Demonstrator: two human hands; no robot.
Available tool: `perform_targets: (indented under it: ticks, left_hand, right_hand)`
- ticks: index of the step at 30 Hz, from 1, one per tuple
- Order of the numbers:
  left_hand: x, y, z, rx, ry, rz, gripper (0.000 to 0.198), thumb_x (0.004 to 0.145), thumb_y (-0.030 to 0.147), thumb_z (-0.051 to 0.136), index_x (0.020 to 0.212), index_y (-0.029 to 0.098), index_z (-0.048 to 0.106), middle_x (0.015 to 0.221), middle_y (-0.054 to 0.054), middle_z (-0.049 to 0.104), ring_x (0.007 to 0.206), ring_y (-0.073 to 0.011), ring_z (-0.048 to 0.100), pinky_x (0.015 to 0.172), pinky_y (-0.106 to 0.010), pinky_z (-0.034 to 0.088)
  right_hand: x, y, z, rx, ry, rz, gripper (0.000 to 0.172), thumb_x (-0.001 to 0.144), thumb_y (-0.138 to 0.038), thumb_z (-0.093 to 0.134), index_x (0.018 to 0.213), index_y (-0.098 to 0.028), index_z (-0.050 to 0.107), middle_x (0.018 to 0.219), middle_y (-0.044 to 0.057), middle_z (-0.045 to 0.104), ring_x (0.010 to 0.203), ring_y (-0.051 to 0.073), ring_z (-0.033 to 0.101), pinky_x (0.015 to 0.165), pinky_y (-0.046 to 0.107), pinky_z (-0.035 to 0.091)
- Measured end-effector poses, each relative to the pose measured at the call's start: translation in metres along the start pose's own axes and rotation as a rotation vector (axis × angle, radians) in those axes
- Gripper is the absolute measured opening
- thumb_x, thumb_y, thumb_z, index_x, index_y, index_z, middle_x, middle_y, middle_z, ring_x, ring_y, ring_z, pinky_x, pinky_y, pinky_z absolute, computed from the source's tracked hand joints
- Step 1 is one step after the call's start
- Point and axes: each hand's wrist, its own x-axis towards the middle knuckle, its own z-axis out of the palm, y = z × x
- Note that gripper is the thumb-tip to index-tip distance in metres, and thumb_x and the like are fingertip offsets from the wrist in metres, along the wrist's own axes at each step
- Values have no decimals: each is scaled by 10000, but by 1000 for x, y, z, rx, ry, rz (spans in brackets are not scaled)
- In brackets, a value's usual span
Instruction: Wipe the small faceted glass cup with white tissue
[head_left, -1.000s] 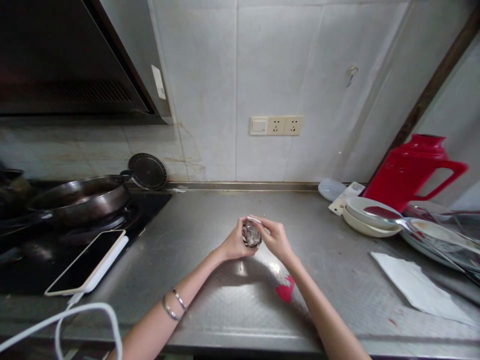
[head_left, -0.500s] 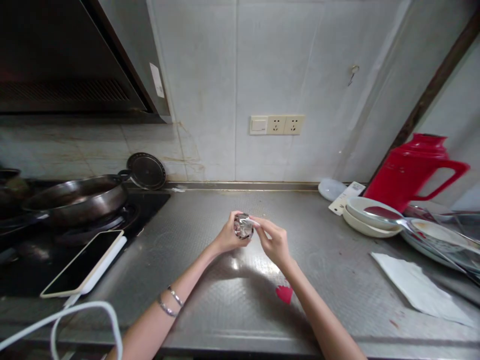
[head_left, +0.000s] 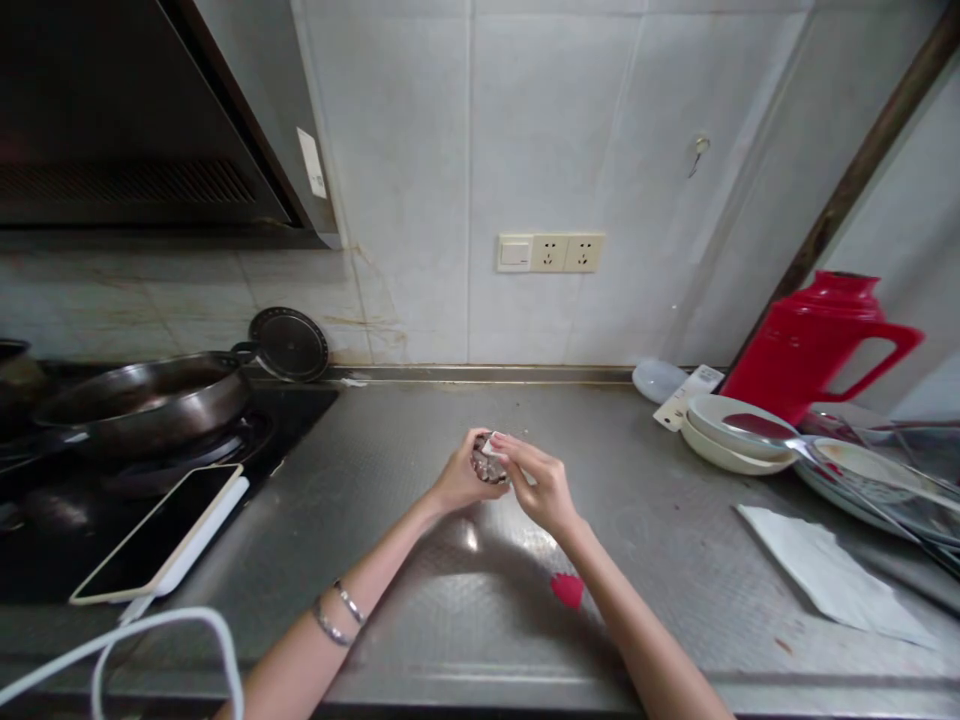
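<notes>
My left hand point(head_left: 455, 478) is wrapped around a small, clear, glass-like cup point(head_left: 489, 468) above the middle of the counter. The cup's round open end faces me, and its pattern looks dark and shiny. Between the fingertips of my right hand point(head_left: 546, 487) is a small piece of white tissue point(head_left: 490, 444), lying at the cup's upper rim. My palm and fingers hide part of the cup's side. On the counter below my right wrist lies a small red, scalloped-edged piece point(head_left: 568, 590); its kind is unclear.
A steel counter point(head_left: 420, 640) spreads beneath my hands. Left are a pan point(head_left: 150, 405) on the black stove and a phone point(head_left: 161, 535) with a white cable point(head_left: 172, 612). Right stand a red thermos jug point(head_left: 810, 345), stacked bowls point(head_left: 731, 455), plates with utensils, and a folded white paper point(head_left: 832, 580).
My right hand has shifted slightly left, bringing the white tissue from the cup's right edge over its upper rim. My left hand keeps its hold on the cup.
</notes>
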Motion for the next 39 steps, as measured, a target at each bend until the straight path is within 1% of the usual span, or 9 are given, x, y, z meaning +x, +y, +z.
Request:
perform_targets:
  ticks: [4, 6, 8, 11, 14, 22, 28, 33, 39]
  left_hand:
    - [2, -2, -7, -80, -12, -84, 724, 609, 253, 768, 1183, 238, 327, 1010, -36, 563, 579, -74, 551, 464, -176, 429]
    - [1, 1, -8, -34, -16, -56, 738, 575, 216, 780, 1176, 232, 352, 1056, -47, 550, 641, -87, 570, 515, -189, 453]
    - [-1, 6, -5, 34, -38, -21, 766, 529, 171, 796, 1179, 219, 394, 1083, -56, 554, 738, -119, 587, 612, -224, 479]
    - [-4, 11, 1, 72, -97, 20, 797, 488, 137, 804, 1190, 201, 431, 1085, -63, 578, 840, -161, 592, 719, -264, 479]
    - [-5, 9, 7, 48, -114, 21, 748, 528, 160, 792, 1182, 192, 431, 1016, -45, 592, 809, -150, 592, 691, -247, 475]
    - [1, -6, 1, -109, 21, -97, 739, 572, 306, 810, 1165, 225, 377, 1009, -38, 549, 657, -106, 574, 442, -181, 463]
    - [2, -5, 1, -10, 47, -132, 745, 545, 275, 812, 1160, 222, 396, 909, 7, 530, 572, -59, 505, 422, -155, 424]
    - [-1, -3, 10, 112, 43, -36, 686, 537, 196, 797, 1138, 187, 466, 879, 10, 562, 568, -39, 468, 465, -138, 401]
    - [0, -7, 8, 48, 109, -117, 704, 576, 309, 793, 1148, 194, 400, 897, -10, 576, 626, -101, 540, 382, -152, 439]
  right_hand:
    - [1, -2, -6, -19, 101, 69, 238, 894, -271, 506, 903, -210, 736, 909, 60, 750, 845, 209, 709, 768, 304, 555]
    - [3, 1, -7, -72, 233, 186, 273, 898, -318, 505, 856, -187, 741, 789, 49, 750, 673, 184, 697, 622, 257, 540]
    - [5, 4, -8, -104, 301, 273, 301, 900, -353, 500, 868, -180, 743, 762, 44, 746, 630, 178, 681, 568, 242, 520]
    - [5, 8, -5, -52, 178, 274, 283, 898, -352, 502, 919, -203, 741, 876, 52, 754, 754, 205, 708, 647, 266, 547]
    - [3, 8, -1, -19, 79, 206, 249, 896, -311, 508, 966, -223, 730, 974, 57, 740, 885, 227, 705, 768, 312, 560]
    - [0, -1, -2, -78, 95, -41, 242, 893, -189, 499, 1021, -224, 701, 1039, 70, 722, 1000, 211, 673, 888, 335, 540]
    - [0, 3, 2, -154, 231, -15, 242, 909, -189, 486, 1007, -227, 704, 993, 73, 732, 917, 209, 699, 826, 345, 573]
    - [-3, 15, 9, -265, 65, -219, 305, 903, -123, 469, 1123, -216, 658, 1093, 81, 701, 1109, 223, 618, 941, 388, 536]
    - [-6, 12, 11, -264, 7, -276, 342, 867, -73, 476, 1123, -214, 652, 1077, 85, 706, 1126, 225, 606, 954, 395, 528]
